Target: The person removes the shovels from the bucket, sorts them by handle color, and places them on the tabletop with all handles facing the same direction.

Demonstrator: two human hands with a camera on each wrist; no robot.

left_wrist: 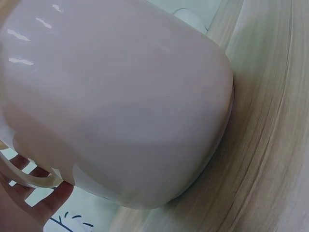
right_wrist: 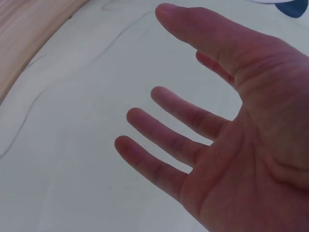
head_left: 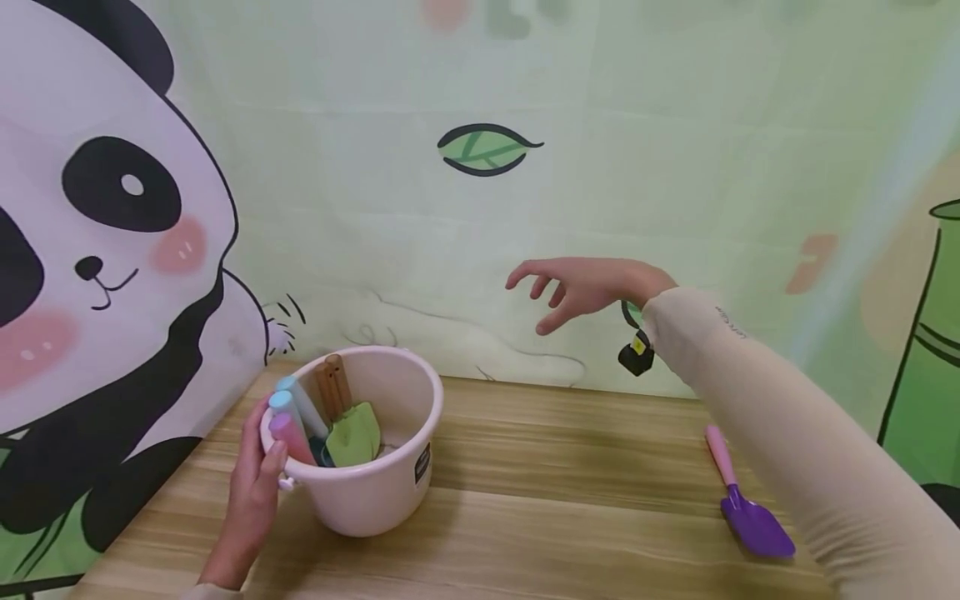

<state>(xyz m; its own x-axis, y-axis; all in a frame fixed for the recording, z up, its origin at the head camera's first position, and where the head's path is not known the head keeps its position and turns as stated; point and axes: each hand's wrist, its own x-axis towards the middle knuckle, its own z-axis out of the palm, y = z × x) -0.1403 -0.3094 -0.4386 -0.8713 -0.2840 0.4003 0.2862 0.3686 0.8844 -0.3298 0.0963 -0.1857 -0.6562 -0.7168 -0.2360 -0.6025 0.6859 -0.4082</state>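
A pale pink bucket (head_left: 367,500) stands on the wooden table, with its dark label toward the right. My left hand (head_left: 253,479) grips its left rim, thumb on the near side; in the left wrist view the fingers (left_wrist: 52,200) curl by the bucket's handle (left_wrist: 29,178). Inside the bucket are light blue handles (head_left: 300,408), a pink handle (head_left: 292,437), brown wooden handles (head_left: 333,387) and a green scoop-like piece (head_left: 355,435). Holding nothing, my right hand (head_left: 581,287) hovers above the table's back edge, its fingers spread and slightly bent.
A small purple shovel (head_left: 756,523) with a pink handle lies on the table (head_left: 540,483) at the right, beside my right forearm. Behind the table hangs a pale green backdrop (head_left: 360,167) printed with a panda and a leaf.
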